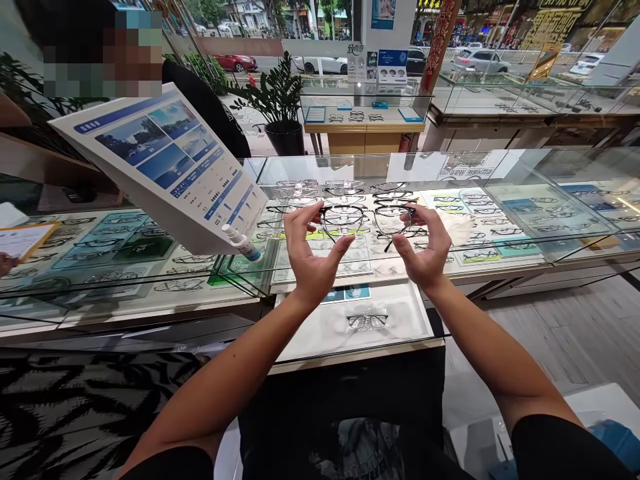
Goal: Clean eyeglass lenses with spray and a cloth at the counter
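We hold a pair of black-framed glasses [367, 220] up above the glass tabletop [450, 267], one end in each hand. Our left hand [313, 257] pinches the left rim between thumb and forefinger; the fingers [300, 223] curl over the top, and they cover the hinge there, so we cannot make out that temple. Our right hand [425, 250] pinches the right rim the same way, and one thin temple tip pokes out below it. The lenses are clear, and the rows of frames on show under the glass blur through them, so the rims are hard to trace against that clutter.

Beneath the tabletop, on a lower white shelf [400, 327], lies another pair of spectacles [367, 321] in what looks like a clear wrapper. To the left, a person across the tabletop holds out a tilted printed chart [165, 160]; the holding hand is hidden behind it. A small white bottle [243, 243] shows at the chart's lower edge, partly covered by it. Its label is too small to read.
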`<act>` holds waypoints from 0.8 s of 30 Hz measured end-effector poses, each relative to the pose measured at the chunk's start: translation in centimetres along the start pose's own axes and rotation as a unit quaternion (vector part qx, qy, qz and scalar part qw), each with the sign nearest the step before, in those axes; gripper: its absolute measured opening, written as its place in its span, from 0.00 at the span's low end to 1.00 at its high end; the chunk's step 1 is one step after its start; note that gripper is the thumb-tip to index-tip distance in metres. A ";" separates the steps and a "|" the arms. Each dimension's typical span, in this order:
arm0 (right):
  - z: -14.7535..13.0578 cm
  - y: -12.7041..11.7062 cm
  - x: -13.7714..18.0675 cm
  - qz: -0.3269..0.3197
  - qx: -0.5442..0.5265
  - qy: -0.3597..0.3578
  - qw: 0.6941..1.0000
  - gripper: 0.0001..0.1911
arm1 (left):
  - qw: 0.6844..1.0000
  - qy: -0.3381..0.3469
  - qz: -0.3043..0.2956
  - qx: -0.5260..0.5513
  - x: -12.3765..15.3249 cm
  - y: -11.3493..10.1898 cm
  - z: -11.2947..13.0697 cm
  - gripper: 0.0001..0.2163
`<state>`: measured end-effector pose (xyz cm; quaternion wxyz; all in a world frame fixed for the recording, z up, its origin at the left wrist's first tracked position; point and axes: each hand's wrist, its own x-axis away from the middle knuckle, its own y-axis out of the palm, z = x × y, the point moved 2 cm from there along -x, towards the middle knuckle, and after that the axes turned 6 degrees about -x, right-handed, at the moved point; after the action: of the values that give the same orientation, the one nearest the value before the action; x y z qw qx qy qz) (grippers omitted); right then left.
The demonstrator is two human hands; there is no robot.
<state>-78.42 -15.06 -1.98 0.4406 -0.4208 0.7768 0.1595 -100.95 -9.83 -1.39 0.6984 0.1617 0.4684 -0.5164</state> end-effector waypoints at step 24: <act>0.4 0.2 0.1 0.007 0.017 -0.089 0.996 0.24 | 1.000 0.012 0.024 -0.004 0.0 -0.1 0.1 0.35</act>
<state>-78.38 -14.73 -2.36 0.5133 -0.3920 0.7403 0.1865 -101.02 -9.98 -1.26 0.7055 0.1769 0.4748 -0.4955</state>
